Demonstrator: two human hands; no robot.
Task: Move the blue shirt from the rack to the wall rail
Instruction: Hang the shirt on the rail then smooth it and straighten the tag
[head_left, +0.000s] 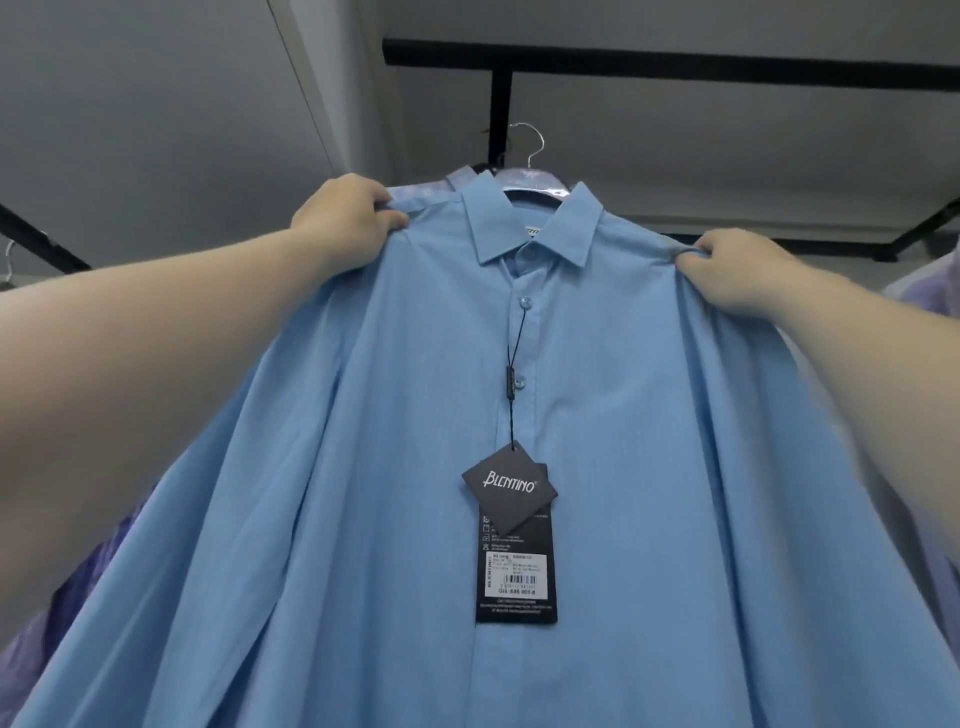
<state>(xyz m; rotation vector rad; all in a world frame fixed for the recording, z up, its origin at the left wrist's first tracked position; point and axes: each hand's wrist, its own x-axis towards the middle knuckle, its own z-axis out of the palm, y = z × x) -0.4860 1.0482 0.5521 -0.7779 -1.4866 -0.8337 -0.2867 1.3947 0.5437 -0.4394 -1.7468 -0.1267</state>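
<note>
Nearest the camera, the front of the blue shirt (597, 415) filled the lower part of the view, its buttoned placket running up the middle and a black swing tag (514, 540) dangling from a cord looped at an upper button.

Further up, the left hand (343, 218) was pinched shut on the cloth at one shoulder seam, and the right hand (737, 275) was pinched shut on the other shoulder, the fabric puckered under both thumbs. Between them the collar sat buttoned on a clear plastic hanger (535, 182), so the shirt was spread wide and held up at arm's length.

Beyond the collar, the hanger's metal hook (524, 136) rose in front of a black rail (675, 67) and its upright. The hook appeared to stand below the bar, not over it, though the angle made it hard to be sure. Purple patterned garments (62, 597) hung at the left edge and another at the far right.

As a judgement, the carrying looked largely done: the shirt seemed off its rack and brought up to the black bar. Whether this bar was the wall rail could not be told for certain. What remained was to lift the hook over the bar, let the weight settle, and release both shoulders.
</note>
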